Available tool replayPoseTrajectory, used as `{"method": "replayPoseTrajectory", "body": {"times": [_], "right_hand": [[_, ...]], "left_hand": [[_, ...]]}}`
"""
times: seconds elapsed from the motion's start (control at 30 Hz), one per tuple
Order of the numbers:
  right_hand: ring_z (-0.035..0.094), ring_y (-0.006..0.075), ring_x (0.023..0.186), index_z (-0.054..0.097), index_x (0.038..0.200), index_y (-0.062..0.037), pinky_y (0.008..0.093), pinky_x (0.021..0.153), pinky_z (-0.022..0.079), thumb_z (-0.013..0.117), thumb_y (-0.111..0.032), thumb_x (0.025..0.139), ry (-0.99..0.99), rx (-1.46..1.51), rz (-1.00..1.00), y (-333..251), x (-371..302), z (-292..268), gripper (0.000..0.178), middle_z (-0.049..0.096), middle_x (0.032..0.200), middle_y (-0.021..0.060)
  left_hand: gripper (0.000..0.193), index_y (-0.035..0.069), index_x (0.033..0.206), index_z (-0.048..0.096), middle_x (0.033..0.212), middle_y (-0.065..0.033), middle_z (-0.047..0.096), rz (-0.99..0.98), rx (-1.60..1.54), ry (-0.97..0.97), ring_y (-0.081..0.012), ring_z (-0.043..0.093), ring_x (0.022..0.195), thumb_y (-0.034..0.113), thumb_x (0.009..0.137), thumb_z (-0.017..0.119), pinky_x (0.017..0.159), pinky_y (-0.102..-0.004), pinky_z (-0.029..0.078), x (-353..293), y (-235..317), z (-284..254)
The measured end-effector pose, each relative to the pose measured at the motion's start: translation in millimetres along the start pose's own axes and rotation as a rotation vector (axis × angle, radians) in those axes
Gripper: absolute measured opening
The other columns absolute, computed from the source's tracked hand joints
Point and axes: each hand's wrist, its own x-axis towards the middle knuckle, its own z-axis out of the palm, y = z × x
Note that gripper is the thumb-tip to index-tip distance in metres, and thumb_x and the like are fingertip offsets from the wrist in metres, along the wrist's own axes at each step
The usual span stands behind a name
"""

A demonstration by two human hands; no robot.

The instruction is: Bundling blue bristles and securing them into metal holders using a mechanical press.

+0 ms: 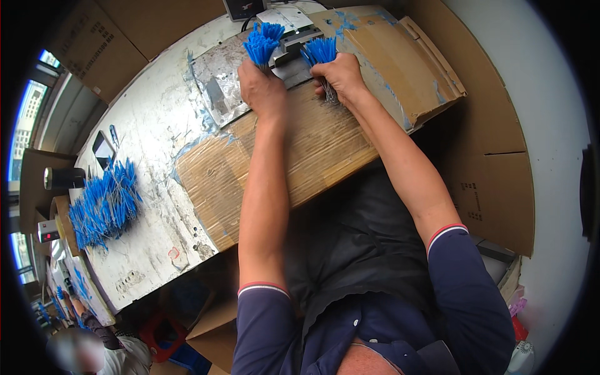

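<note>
My left hand (262,90) is closed around a bundle of thin metal wires with blue tops (262,44), which stand up above the fist. My right hand (342,76) grips a second bundle of blue-topped wires (320,51), tops up, its bare silvery ends showing below the fingers. The two bundles are apart, on either side of a grey metal fixture (297,44). Beneath both hands are a metal plate (219,78) and a flattened brown cardboard sheet (319,140) along the table's near edge. Exactly what the wired pieces are, I cannot tell.
A large heap of the same blue-topped wires (106,203) lies at the left of the white worn table (156,250), near a phone (102,149) and a dark cylinder (62,178). A taped cardboard piece (387,62) covers the right side. Another person (122,353) is at the lower left.
</note>
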Motion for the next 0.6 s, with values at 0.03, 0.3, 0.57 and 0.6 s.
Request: {"method": "replayPoseTrajectory", "body": {"times": [0.03,0.3,0.57,0.6], "right_hand": [[0.063,0.0197,0.048,0.062,0.073,0.0051,0.0328,0.039,0.054,0.071,0.003,0.072,-0.002,-0.004,0.001,1.5,2.3,0.5,0.009,0.064,0.064,0.0125],[0.061,0.0153,0.049,0.061,0.08,0.0029,0.0301,0.041,0.051,0.073,0.003,0.072,0.119,-0.262,-0.092,6.6,6.9,8.9,0.014,0.064,0.066,0.0085],[0.061,0.0158,0.048,0.062,0.078,0.0016,0.0306,0.041,0.052,0.075,0.002,0.073,0.17,-0.261,-0.1,5.9,10.9,14.6,0.014,0.065,0.067,0.0092],[0.061,0.0159,0.048,0.062,0.079,0.0014,0.0309,0.041,0.052,0.076,0.002,0.074,0.165,-0.253,-0.096,4.7,10.1,16.0,0.015,0.065,0.067,0.0094]], "left_hand": [[0.019,0.003,0.101,0.055,0.099,-0.0191,0.06,-0.004,0.0,0.002,-0.0422,0.06,0.093,-0.004,0.083,0.058,0.08,-0.0506,0.047,-0.3,0.6,-0.4],[0.019,0.004,0.102,0.057,0.1,-0.0184,0.06,0.0,-0.029,-0.022,-0.0415,0.06,0.095,-0.001,0.083,0.061,0.081,-0.0499,0.048,-0.8,-1.6,-1.0],[0.015,0.005,0.1,0.059,0.098,-0.0164,0.062,0.047,0.011,0.051,-0.0393,0.06,0.094,0.002,0.085,0.06,0.08,-0.0501,0.048,1.6,-5.9,5.8],[0.015,0.005,0.1,0.059,0.098,-0.0164,0.062,0.046,0.011,0.051,-0.0393,0.06,0.094,0.002,0.085,0.06,0.08,-0.0501,0.048,1.5,-7.2,5.7]]}}
